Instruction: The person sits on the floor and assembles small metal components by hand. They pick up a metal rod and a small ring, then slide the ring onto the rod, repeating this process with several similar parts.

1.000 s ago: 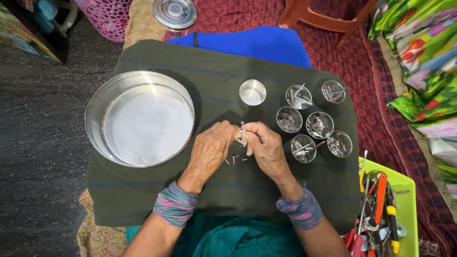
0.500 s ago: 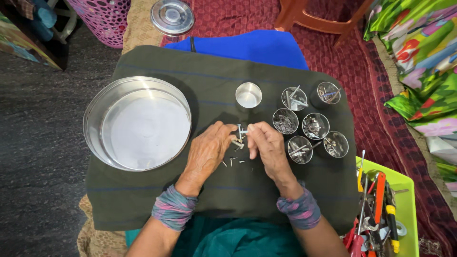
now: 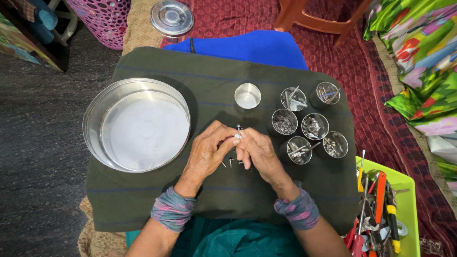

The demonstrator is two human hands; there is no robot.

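At the centre of the frame, the left hand and right hand meet over a dark green cloth, fingers pinched on a small bolt. A slip could drop it among loose screws beneath, or nudge the nearby steel cups.

1. Small metal bolt – silvery, upright, pinched between the fingertips of both hands over the middle of the dark green cloth
2. Loose screws – a few short ones lying flat on the cloth, just under the hands
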